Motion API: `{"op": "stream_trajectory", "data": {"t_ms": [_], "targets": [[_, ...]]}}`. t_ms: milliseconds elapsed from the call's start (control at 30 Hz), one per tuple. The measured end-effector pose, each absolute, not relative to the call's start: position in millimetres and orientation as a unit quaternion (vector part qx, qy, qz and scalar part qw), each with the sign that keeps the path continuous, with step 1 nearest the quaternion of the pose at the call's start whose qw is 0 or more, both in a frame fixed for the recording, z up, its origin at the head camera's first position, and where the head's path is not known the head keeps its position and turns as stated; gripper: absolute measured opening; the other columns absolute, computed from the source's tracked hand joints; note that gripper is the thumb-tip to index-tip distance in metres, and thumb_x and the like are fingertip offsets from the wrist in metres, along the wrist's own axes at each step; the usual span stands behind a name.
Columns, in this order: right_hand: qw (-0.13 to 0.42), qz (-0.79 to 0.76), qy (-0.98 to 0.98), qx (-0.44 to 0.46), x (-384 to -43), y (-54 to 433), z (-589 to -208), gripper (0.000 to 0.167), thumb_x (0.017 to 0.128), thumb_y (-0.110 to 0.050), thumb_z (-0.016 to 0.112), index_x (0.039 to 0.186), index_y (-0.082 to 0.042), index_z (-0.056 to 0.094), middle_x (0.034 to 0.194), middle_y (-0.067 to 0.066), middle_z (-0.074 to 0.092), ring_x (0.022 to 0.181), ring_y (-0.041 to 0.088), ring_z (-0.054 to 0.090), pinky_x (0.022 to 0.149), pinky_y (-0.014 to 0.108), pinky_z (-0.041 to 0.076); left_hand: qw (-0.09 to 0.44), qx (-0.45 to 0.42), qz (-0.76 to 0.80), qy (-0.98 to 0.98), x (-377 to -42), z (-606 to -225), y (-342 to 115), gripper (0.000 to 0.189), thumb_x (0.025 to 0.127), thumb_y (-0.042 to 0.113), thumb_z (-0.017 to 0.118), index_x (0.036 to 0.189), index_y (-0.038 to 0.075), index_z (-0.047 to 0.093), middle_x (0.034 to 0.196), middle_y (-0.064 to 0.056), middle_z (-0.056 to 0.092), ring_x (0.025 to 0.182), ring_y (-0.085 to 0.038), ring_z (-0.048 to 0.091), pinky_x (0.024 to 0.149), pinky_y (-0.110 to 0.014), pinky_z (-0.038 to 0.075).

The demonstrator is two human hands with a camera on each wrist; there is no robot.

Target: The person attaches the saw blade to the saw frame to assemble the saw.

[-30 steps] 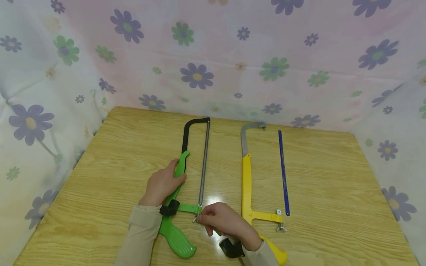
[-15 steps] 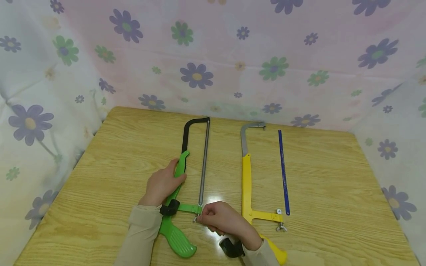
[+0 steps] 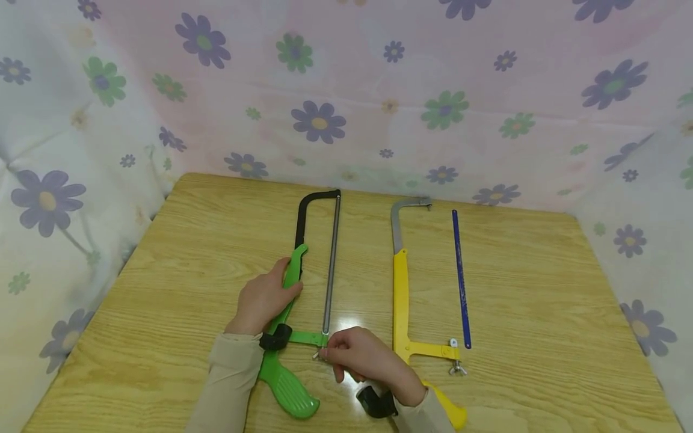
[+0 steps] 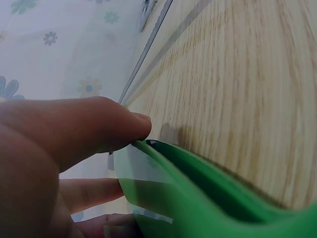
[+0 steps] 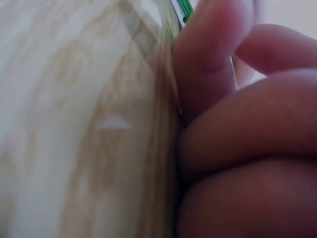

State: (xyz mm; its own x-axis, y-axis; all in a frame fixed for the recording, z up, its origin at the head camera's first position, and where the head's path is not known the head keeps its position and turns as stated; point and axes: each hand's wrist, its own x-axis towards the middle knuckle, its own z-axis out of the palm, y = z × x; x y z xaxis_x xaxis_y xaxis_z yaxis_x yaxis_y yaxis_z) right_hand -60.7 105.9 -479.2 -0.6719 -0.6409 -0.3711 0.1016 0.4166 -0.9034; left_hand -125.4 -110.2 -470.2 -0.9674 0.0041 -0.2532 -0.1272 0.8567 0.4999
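A green-handled hacksaw (image 3: 295, 394) with a black front bow lies on the table, its grey blade (image 3: 332, 264) fitted along the right side. My left hand (image 3: 262, 302) holds its green frame about halfway up; in the left wrist view the thumb (image 4: 119, 121) presses on the edge of that frame, fingers on the other side. At the lower end of the blade, my right hand (image 3: 363, 359) pinches the wing nut (image 3: 316, 356) between thumb and forefinger, mostly covering it. The other right fingers are curled, close to the tabletop in the right wrist view.
To the right lies a yellow hacksaw (image 3: 400, 294) with a grey bow, no blade in it and a wing nut (image 3: 458, 368) at its lower arm. A loose blue blade (image 3: 461, 279) lies beside it. A flowered cloth (image 3: 357, 78) hangs behind the wooden table (image 3: 178, 252).
My right fingers shift slightly at the wing nut, which shows at changing angles. The left hand and the green hacksaw stay in place.
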Motion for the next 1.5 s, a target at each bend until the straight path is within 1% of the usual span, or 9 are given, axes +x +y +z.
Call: {"op": "stream_trajectory", "data": {"t_ms": [100,333,467,733,900,1000,1200,1400,1500], "targets": [[0.365,-0.505,0.763,-0.175,-60.5,106.1,-480.1,0.032,0.086,-0.04,0.055,0.072,-0.012,0.06,0.049,-0.001,0.054,0.029,0.008,0.031,0.03,0.025,0.027,0.125,-0.033,0.267,0.955,-125.1,-470.6,-109.9,0.066,0.081,0.046,0.052,0.138,0.018,0.032,0.069,-0.005,0.059,0.048,-0.019,0.047,0.041,-0.032,0.033],[0.353,-0.514,0.764,-0.167,-60.8,106.8,-480.2,0.029,0.083,-0.04,0.06,0.074,-0.013,0.057,0.044,-0.003,0.044,0.029,0.007,0.031,0.03,0.024,0.029,0.128,-0.033,0.265,0.955,-126.9,-469.5,-109.3,0.066,0.082,0.046,0.051,0.138,0.019,0.032,0.063,-0.003,0.054,0.048,-0.019,0.047,0.041,-0.032,0.034],[0.355,-0.525,0.757,-0.159,-60.2,106.7,-479.8,0.028,0.082,-0.038,0.061,0.075,-0.012,0.055,0.043,-0.003,0.042,0.029,0.007,0.032,0.03,0.024,0.029,0.129,-0.034,0.265,0.955,-126.7,-468.5,-109.1,0.066,0.081,0.046,0.052,0.138,0.018,0.032,0.065,-0.004,0.055,0.049,-0.019,0.047,0.041,-0.032,0.034],[0.362,-0.529,0.753,-0.154,-58.0,106.7,-480.9,0.026,0.082,-0.035,0.062,0.073,-0.011,0.055,0.043,-0.003,0.041,0.03,0.007,0.032,0.031,0.023,0.029,0.129,-0.033,0.27,0.954,-124.3,-470.5,-109.7,0.066,0.082,0.046,0.053,0.138,0.017,0.032,0.067,-0.005,0.057,0.047,-0.019,0.046,0.04,-0.032,0.034],[0.357,-0.525,0.756,-0.16,-58.7,106.5,-481.0,0.028,0.083,-0.036,0.061,0.072,-0.011,0.055,0.043,-0.003,0.041,0.03,0.007,0.032,0.031,0.024,0.029,0.124,-0.033,0.267,0.955,-125.0,-472.1,-109.7,0.066,0.081,0.046,0.053,0.137,0.018,0.032,0.064,-0.004,0.056,0.046,-0.019,0.046,0.04,-0.032,0.033],[0.352,-0.518,0.76,-0.172,-59.4,106.1,-479.7,0.032,0.084,-0.038,0.058,0.069,-0.01,0.055,0.042,-0.004,0.041,0.03,0.007,0.032,0.031,0.024,0.029,0.121,-0.03,0.264,0.956,-125.5,-472.0,-109.9,0.067,0.081,0.046,0.053,0.137,0.017,0.032,0.062,-0.003,0.055,0.046,-0.019,0.046,0.04,-0.032,0.033],[0.349,-0.512,0.763,-0.185,-59.3,105.1,-478.7,0.04,0.087,-0.041,0.054,0.066,-0.006,0.055,0.042,-0.005,0.041,0.029,0.007,0.031,0.031,0.025,0.028,0.12,-0.027,0.262,0.957,-124.3,-470.6,-110.5,0.066,0.081,0.046,0.052,0.137,0.017,0.033,0.065,-0.004,0.057,0.046,-0.019,0.046,0.041,-0.032,0.033],[0.349,-0.509,0.765,-0.184,-59.9,104.7,-477.9,0.04,0.087,-0.041,0.054,0.066,-0.007,0.055,0.042,-0.005,0.041,0.029,0.006,0.031,0.031,0.025,0.028,0.119,-0.028,0.264,0.957,-123.8,-469.2,-110.1,0.066,0.081,0.046,0.053,0.137,0.016,0.033,0.067,-0.004,0.058,0.047,-0.019,0.046,0.041,-0.032,0.033],[0.346,-0.507,0.767,-0.186,-60.6,104.8,-477.2,0.037,0.087,-0.037,0.054,0.066,-0.007,0.055,0.043,-0.005,0.041,0.029,0.006,0.031,0.031,0.024,0.028,0.117,-0.027,0.262,0.958,-124.6,-469.1,-110.0,0.066,0.081,0.046,0.052,0.137,0.017,0.034,0.067,-0.005,0.058,0.047,-0.019,0.046,0.041,-0.032,0.033]]}}
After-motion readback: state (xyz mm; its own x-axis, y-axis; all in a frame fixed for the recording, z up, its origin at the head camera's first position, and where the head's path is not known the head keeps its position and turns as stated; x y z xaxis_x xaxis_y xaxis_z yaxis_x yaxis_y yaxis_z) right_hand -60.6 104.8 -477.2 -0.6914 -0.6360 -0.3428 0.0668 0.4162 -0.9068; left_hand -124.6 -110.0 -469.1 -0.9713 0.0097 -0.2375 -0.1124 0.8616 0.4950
